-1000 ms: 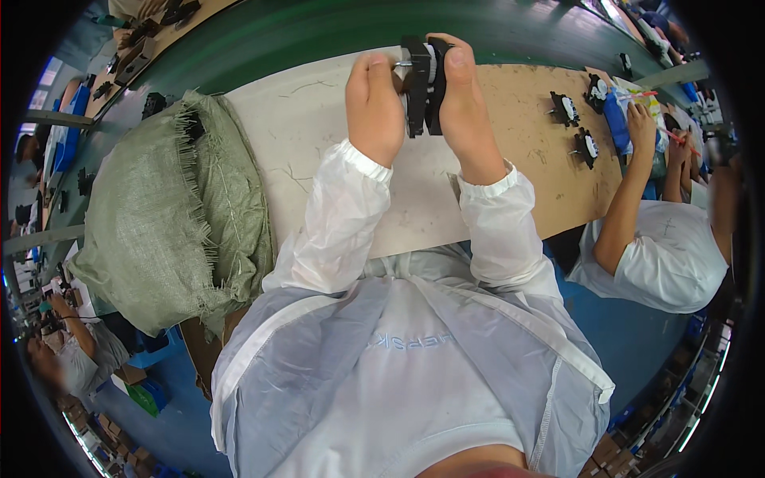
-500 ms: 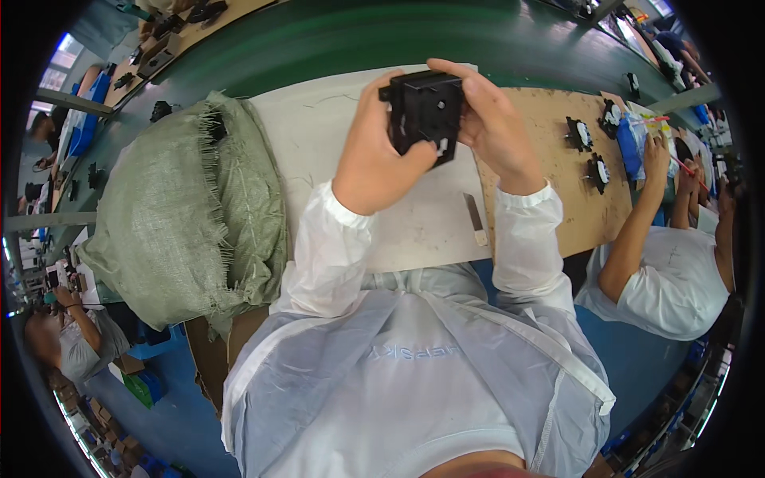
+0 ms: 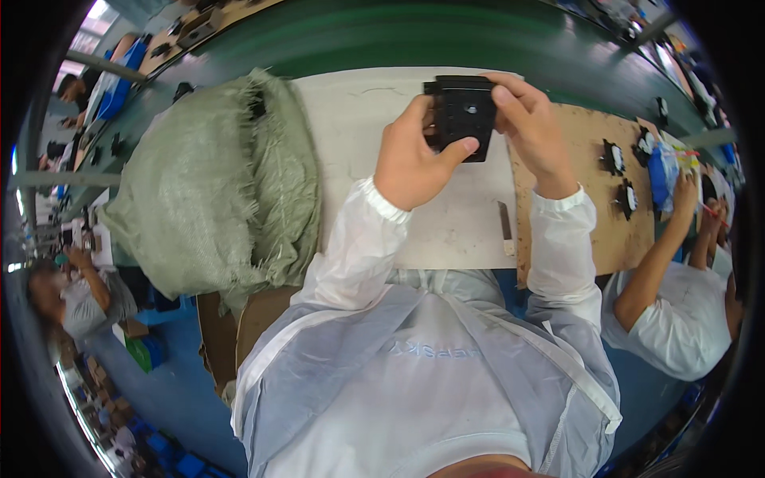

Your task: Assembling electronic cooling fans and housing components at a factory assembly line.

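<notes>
Black, boxy, plastic-looking housing (image 3: pixel 462 119): edge-on a second ago, now broad face upward, leaving that face exposed. Left hand (image 3: pixel 414 163) clamped on left/near edges, right hand (image 3: pixel 538 135) gripping far-right corner, above flat white board (image 3: pixel 454 231).

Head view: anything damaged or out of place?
The green sack has a frayed edge, with threads sticking out, as if torn or roughly cut. A thin dark line, strand or scratch, mars the white sheet. The black block shows no obvious damage.
</notes>
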Demonstrator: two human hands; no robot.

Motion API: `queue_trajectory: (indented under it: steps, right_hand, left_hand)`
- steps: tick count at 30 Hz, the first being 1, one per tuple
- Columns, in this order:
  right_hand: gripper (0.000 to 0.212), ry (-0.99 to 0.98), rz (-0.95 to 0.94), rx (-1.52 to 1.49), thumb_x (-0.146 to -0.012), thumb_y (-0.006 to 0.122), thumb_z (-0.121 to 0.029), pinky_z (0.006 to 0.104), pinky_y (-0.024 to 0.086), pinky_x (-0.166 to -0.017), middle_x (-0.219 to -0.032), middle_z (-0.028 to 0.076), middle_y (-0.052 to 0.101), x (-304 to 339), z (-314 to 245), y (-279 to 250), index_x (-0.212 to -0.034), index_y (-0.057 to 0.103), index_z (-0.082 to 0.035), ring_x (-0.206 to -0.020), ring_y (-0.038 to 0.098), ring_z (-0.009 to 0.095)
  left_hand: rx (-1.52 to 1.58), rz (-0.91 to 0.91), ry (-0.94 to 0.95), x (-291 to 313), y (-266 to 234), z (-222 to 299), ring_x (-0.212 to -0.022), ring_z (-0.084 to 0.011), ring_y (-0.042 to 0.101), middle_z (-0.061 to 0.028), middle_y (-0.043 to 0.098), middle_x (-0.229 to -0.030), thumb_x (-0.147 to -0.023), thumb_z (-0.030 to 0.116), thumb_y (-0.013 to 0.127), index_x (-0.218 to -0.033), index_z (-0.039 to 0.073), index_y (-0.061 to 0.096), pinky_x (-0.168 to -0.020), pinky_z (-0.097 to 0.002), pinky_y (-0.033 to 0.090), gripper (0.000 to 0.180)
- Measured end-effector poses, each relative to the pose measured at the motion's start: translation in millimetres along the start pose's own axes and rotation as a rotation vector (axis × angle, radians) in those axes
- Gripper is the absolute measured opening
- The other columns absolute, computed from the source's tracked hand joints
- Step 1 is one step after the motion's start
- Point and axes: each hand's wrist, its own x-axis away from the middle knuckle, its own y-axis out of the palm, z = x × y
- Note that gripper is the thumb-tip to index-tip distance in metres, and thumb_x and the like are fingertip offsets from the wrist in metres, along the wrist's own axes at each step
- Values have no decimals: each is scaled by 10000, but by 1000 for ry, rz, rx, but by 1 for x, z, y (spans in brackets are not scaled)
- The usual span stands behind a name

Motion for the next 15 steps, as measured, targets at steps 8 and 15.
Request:
queue_trajectory:
  steps: [8,15]
  right_hand:
    - [315,-45,-171,-121,-979,638,-229,186,395,-615,-886,44,646,-39,18,15,-1155,680,29,-686,485,73]
    - [310,45,-211,-264,-988,622,-245,190,397,-630,-888,47,642,-86,38,74,-1112,684,32,-704,495,83]
  left_hand:
    - [9,40,-123,-4,-31,-2,-854,-263,689,-232,688,-1026,-724,-20,752,-1174,-97,563,-768,-322,569,495]
    - [-78,231,-15,4,-79,-15,-891,-253,681,-220,688,-1049,-788,-2,702,-1195,-98,571,-805,-316,557,438]
